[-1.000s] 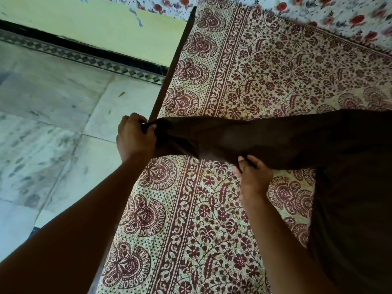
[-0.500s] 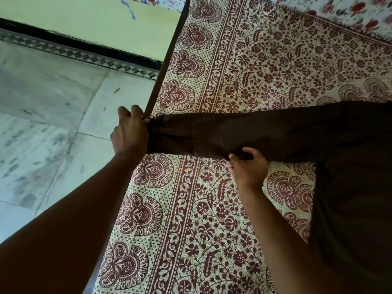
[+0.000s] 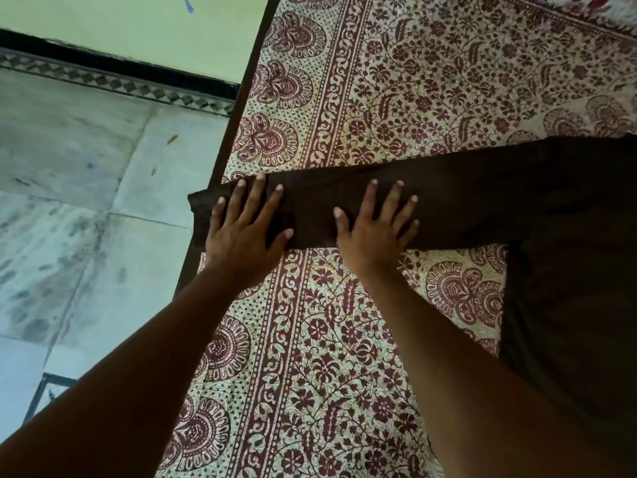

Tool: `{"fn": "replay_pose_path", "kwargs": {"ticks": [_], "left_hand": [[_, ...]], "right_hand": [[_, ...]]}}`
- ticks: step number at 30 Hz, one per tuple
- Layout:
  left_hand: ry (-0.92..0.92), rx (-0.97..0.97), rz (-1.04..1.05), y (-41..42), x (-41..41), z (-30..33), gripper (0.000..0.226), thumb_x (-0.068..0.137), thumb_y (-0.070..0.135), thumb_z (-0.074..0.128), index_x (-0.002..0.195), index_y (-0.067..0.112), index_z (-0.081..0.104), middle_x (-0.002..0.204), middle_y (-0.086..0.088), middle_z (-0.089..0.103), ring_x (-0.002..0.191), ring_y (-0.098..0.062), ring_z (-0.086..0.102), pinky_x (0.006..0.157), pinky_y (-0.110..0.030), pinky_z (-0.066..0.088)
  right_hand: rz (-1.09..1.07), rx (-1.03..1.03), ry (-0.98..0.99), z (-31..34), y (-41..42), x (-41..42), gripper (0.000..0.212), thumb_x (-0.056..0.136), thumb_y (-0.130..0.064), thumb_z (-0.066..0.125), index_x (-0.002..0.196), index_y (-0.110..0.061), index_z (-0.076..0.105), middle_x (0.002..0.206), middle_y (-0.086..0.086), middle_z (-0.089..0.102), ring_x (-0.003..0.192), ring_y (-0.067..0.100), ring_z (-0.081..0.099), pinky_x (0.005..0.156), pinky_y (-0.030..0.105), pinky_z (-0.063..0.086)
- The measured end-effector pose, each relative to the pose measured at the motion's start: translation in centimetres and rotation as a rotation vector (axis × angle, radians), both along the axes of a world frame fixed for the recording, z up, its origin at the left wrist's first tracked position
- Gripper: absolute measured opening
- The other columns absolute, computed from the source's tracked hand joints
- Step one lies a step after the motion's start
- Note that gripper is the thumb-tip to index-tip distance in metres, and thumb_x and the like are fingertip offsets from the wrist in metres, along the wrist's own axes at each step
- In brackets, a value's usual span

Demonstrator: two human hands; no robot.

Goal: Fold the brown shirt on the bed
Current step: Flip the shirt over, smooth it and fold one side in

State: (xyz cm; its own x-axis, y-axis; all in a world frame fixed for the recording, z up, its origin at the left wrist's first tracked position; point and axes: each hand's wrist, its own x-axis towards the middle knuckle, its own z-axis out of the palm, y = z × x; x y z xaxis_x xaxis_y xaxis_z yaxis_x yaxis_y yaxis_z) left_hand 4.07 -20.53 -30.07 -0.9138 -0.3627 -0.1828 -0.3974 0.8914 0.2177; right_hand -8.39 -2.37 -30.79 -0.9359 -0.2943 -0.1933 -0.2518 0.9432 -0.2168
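Head view, left hand [image 3: 241,232] and right hand [image 3: 374,229] pressing flat on brown shirt [image 3: 482,198] sleeve, fingers [image 3: 368,198] spreading, lying across bed [image 3: 413,81]

One brown shirt [image 3: 482,198], one bed [image 3: 344,339], two hands.

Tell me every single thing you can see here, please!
shirt: one, dark brown, spread on the bed at right
sleeve: one, dark brown, stretched left across the sheet, its cuff just past the bed's edge
sheet: one, cream with maroon flowers, covering the bed
bed edge: one, dark, running along the sheet's left side
floor: pale grey tiles, left
wall: pale green with a black base strip and a patterned border, top left
left hand: one, flat on the sleeve near the cuff, fingers spread
right hand: one, flat on the sleeve beside it, fingers spread
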Motion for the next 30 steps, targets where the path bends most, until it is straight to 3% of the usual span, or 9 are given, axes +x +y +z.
{"fn": "replay_pose_path", "kwargs": {"ticks": [3,6,12,14,16,19,24,27,30], "left_hand": [[-0.021,-0.006,0.001,-0.3,0.2,0.3,0.08,0.095,0.069,0.024,0.163,0.036,-0.004,0.172,0.005,-0.011,0.16,-0.024,-0.006,0.127,-0.056,0.008],[-0.019,-0.014,0.036,0.7,-0.3,1.1,0.084,0.092,0.062,0.03,0.164,0.029,0.006,0.173,0.0,-0.006,0.16,-0.028,-0.003,0.127,-0.058,0.009],[0.121,-0.144,-0.101,4.4,-3.7,1.9,0.078,0.084,0.022,0.066,0.156,0.014,0.038,0.17,-0.012,0.021,0.158,-0.033,0.015,0.127,-0.058,0.009],[0.167,-0.136,-0.131,6.3,-5.5,1.6,0.075,0.08,0.017,0.074,0.15,0.013,0.049,0.168,-0.01,0.028,0.157,-0.03,0.021,0.126,-0.058,0.011],[0.223,-0.089,-0.134,8.5,-7.2,1.8,0.065,0.081,0.019,0.073,0.143,0.012,0.056,0.163,-0.009,0.038,0.153,-0.03,0.032,0.124,-0.057,0.021],[0.234,0.141,-0.087,12.6,-10.7,3.1,0.069,0.082,0.039,0.042,0.143,0.009,0.055,0.156,-0.012,0.047,0.146,-0.031,0.042,0.122,-0.054,0.029],[0.143,0.121,-0.228,18.7,-17.1,3.0,0.065,0.094,0.041,0.028,0.15,0.013,0.049,0.159,-0.012,0.043,0.144,-0.032,0.045,0.115,-0.049,0.036],[0.092,0.04,-0.392,22.4,-19.9,1.8,0.064,0.1,0.05,0.031,0.159,0.024,0.033,0.167,-0.009,0.029,0.149,-0.031,0.036,0.114,-0.049,0.035],[0.046,0.009,-0.43,23.6,-21.0,-0.6,0.062,0.103,0.06,0.022,0.161,0.04,0.014,0.173,0.003,0.008,0.158,-0.024,0.014,0.123,-0.053,0.023]], "right_hand": [[0.416,0.021,0.018,-0.3,0.0,0.1,0.074,0.101,-0.067,0.024,0.164,-0.033,0.006,0.173,0.009,-0.008,0.157,0.041,-0.009,0.12,0.068,0.004],[0.694,-0.057,0.079,0.7,1.7,0.0,0.063,0.104,-0.062,0.025,0.162,-0.04,0.018,0.174,0.003,0.003,0.16,0.03,0.003,0.123,0.063,0.018],[-0.2,0.023,0.175,-0.9,6.5,-4.1,0.075,0.099,-0.069,0.03,0.162,-0.027,0.026,0.169,0.024,0.01,0.154,0.051,0.009,0.117,0.07,0.022],[-0.193,0.033,0.13,-1.2,6.9,-4.2,0.078,0.098,-0.071,0.026,0.162,-0.026,0.025,0.169,0.025,0.01,0.151,0.058,0.008,0.115,0.074,0.017],[0.106,0.028,0.085,-0.9,7.6,-3.3,0.072,0.1,-0.068,0.021,0.163,-0.031,0.021,0.172,0.018,0.006,0.153,0.055,0.003,0.117,0.072,0.011],[0.418,-0.141,0.087,0.5,11.4,-3.0,0.058,0.107,-0.049,0.026,0.158,-0.024,0.039,0.17,0.011,0.021,0.156,0.04,0.019,0.12,0.063,0.028],[-0.161,-0.209,0.445,1.6,19.4,-6.1,0.049,0.104,-0.037,0.053,0.141,-0.006,0.06,0.157,0.021,0.045,0.147,0.04,0.04,0.116,0.051,0.039],[-0.455,-0.029,0.279,0.6,22.7,-8.2,0.067,0.101,-0.054,0.042,0.154,-0.012,0.043,0.167,0.021,0.024,0.155,0.044,0.019,0.119,0.059,0.03],[-0.355,0.058,0.145,-1.3,23.9,-7.5,0.077,0.1,-0.061,0.034,0.16,-0.012,0.031,0.169,0.022,0.017,0.155,0.048,0.013,0.119,0.068,0.022]]}}
